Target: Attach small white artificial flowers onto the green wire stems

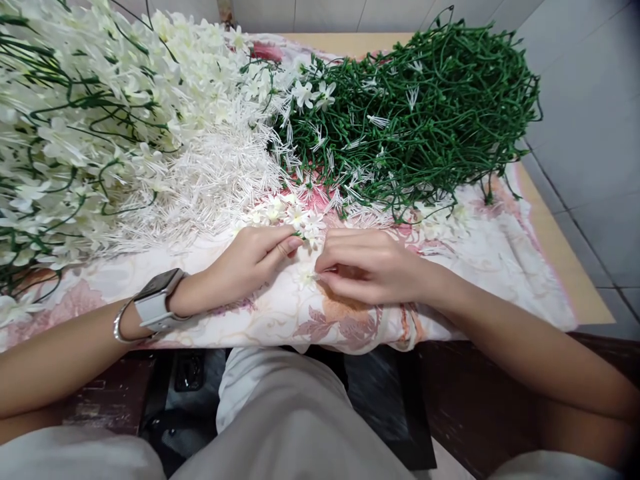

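My left hand [253, 260], with a white watch and a bangle on its wrist, rests on the floral cloth [500, 267] and pinches a small white flower piece between thumb and fingers. Beside it, my right hand [367, 267] is curled, its fingertips pinched on a small white flower [306, 277] lying on the cloth. Just beyond both hands sits a little cluster of loose white flower heads [285, 213].
A heap of finished white flower sprays [90, 113] fills the left. White plastic stamen pieces [210, 180] lie in the middle. A pile of bare green stems [425, 113] covers the right. The wooden table edge [570, 267] and tiled floor [595, 100] lie beyond.
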Available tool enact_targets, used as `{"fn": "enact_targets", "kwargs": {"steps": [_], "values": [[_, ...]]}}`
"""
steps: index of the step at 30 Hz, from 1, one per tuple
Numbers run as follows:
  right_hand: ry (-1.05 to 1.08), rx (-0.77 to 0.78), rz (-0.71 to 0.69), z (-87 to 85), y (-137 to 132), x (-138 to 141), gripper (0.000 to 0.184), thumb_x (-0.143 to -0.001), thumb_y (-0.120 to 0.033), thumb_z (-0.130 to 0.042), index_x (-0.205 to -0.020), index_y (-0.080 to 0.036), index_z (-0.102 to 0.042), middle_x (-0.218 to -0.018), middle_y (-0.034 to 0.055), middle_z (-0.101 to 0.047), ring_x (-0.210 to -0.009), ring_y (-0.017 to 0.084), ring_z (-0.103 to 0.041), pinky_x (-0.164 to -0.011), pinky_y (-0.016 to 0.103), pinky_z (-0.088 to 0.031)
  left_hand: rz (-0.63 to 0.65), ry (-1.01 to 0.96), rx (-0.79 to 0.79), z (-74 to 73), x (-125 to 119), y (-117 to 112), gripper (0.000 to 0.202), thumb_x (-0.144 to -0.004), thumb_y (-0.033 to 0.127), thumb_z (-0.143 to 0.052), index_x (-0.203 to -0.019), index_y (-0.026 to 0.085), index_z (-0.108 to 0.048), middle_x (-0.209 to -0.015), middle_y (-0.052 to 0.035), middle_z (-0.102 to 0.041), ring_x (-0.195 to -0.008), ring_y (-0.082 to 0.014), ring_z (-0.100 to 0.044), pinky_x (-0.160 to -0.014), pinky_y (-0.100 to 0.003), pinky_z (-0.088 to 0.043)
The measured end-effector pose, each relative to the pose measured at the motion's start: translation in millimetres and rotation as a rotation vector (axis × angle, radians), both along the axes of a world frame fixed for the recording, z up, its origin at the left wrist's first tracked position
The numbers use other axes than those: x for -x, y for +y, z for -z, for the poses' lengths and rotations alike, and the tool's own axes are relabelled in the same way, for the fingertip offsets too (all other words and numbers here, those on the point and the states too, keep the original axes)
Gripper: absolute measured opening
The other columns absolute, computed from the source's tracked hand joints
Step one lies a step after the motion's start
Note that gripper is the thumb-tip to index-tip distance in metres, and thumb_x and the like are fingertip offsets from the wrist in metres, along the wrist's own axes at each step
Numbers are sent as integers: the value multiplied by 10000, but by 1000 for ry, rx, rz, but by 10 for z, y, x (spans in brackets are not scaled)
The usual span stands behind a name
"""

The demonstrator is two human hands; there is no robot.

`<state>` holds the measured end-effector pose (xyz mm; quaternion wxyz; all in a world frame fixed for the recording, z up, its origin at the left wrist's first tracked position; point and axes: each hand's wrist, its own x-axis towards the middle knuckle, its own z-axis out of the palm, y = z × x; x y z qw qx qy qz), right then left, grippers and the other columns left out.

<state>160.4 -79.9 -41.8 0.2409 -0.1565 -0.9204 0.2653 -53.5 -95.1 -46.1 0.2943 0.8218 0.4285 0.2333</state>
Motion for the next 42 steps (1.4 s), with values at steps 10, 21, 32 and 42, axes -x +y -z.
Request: {"fn": "enact_targets", "kwargs": {"steps": [10,21,32,42], "values": [[-145,134,-74,-44,7,-37,124,-690,-35,-502,-679,-153,-535,-610,-21,-432,-586,88,-387,-576,220,-306,184,-43,37,-67,16,-21,384,-959,341,-357,-752,133,-605,-648,0,-592,-612,-93,-538,-606,-188,-381],[-88,80,9,21,17,-8,131,-772,-35,-500,-713,-140,-552,-617,-20,-474,-580,74,-415,-575,201,-321,167,-70,153,-88,36,-50,370,-954,326,-382,-767,135,-639,-692,3,-661,-634,-80,-603,-628,-166,-401],[72,19,188,62,31,-4,88,-840,-111,-536,-810,-147,-610,-669,20,-607,-619,104,-525,-607,242,-418,51,-123,182,-83,31,-38,386,-946,379,-389,-854,141,-679,-798,-22,-705,-706,-113,-633,-632,-184,-425],[258,36,440,60,17,-29,135,-741,-79,-604,-718,-210,-584,-652,-22,-599,-582,99,-543,-552,240,-450,-87,-486,428,-50,8,-35,347,-927,401,-447,-965,129,-659,-905,-63,-704,-819,-134,-661,-742,-202,-500]]}}
